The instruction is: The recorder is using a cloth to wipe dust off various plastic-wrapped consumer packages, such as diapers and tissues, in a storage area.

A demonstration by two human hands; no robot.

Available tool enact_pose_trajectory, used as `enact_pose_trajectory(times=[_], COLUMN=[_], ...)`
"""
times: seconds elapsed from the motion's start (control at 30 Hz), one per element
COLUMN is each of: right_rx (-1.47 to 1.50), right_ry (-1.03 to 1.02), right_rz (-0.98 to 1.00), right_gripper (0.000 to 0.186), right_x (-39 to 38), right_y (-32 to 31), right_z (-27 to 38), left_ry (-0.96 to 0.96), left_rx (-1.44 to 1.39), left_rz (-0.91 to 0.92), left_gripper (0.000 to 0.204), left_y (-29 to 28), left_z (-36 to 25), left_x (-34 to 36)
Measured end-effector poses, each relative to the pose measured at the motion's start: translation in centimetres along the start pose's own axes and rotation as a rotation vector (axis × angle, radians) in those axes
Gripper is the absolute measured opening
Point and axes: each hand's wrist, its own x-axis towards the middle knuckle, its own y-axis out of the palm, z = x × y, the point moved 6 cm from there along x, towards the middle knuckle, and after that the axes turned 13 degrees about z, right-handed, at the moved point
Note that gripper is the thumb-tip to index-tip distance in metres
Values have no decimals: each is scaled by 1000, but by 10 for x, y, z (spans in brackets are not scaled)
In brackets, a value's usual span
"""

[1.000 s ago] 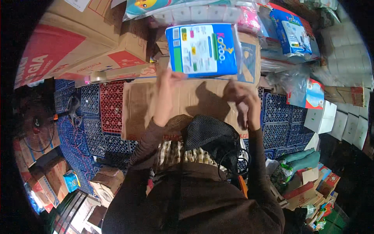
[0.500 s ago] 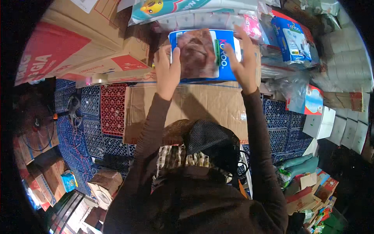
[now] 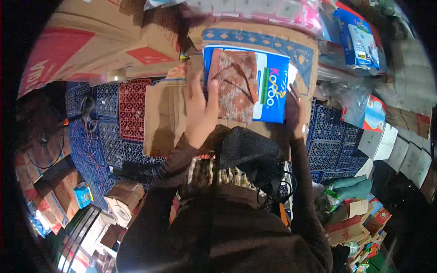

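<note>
- A blue package [image 3: 275,104] with a white panel lies slightly askew above a cardboard box [image 3: 165,123]; a folded brown patterned cloth [image 3: 234,100] rests on it.
- The person's left hand [image 3: 200,113] is at its left edge, thumb and fingers parted; whether they grip, one cannot tell.
- The right hand [image 3: 298,111] is by the right edge, shadowed, its fingers' hold unclear.
- Leftward sits a red crate [image 3: 133,107].

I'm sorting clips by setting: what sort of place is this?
Probably a storeroom or a shop's stock area: large cardboard cartons crowd the left, white boxes stand at the right, and plastic-wrapped packs lie along the far side.
</note>
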Motion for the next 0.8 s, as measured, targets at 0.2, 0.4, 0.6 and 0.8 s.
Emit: enact_pose_trajectory(times=[0.2, 0.4, 0.6, 0.8], right_rx=[119, -1, -7, 83], right_ry=[-108, -77, -73, -142], right_rz=[-115, -172, -217, -161], right_gripper=[49, 38, 42, 31], right_x=[2, 0, 1, -1], right_y=[-22, -23, -25, -26], right_z=[-11, -11, -14, -16], left_ry=[622, 760, 756, 737], left_rx=[617, 775, 684, 665], left_rz=[229, 5, 1, 279], left_gripper=[47, 47, 47, 48], left_y=[49, 85, 87, 80], left_z=[-38, -60, -65, -39], left_x=[13, 83, 66, -3])
